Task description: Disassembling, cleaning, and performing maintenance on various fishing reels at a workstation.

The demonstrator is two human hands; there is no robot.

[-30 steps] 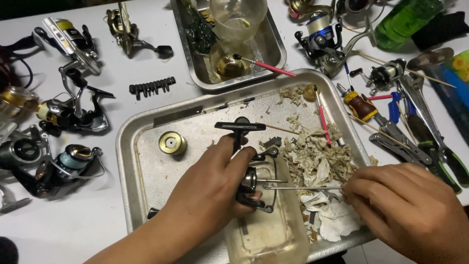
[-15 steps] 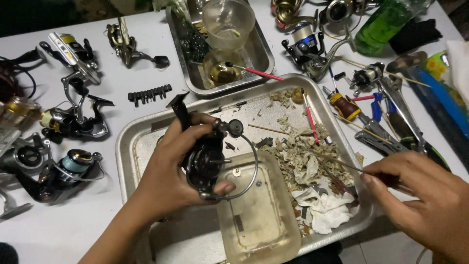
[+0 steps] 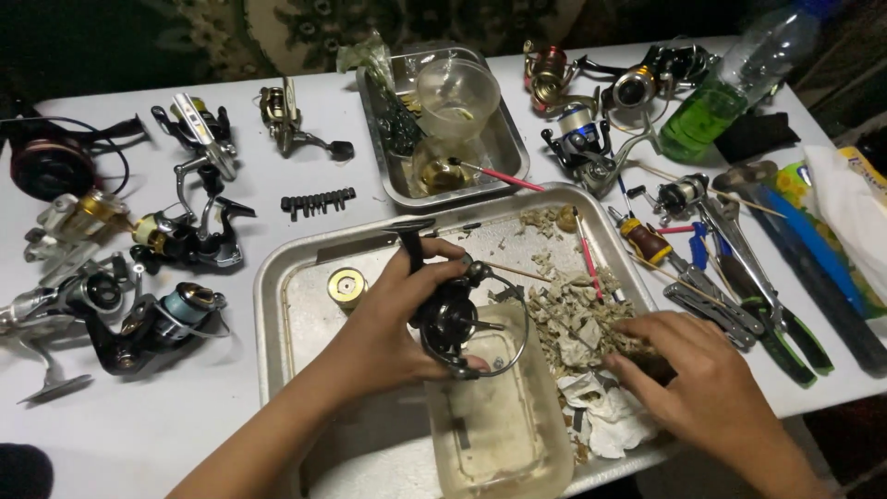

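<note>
The left hand (image 3: 393, 310) lifted the black spinning reel (image 3: 453, 314) from flat on the metal tray (image 3: 286, 277) and turned it upright in its grip, over the clear plastic tub (image 3: 499, 430). The right hand (image 3: 702, 393) let its thin tool leave the reel and moved down onto the paper scraps (image 3: 577, 319) beside it.

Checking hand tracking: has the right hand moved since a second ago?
Yes. The right hand has come in from the right rim of the big metal tray onto the pile of dirty paper scraps, closer to the black reel.
</note>
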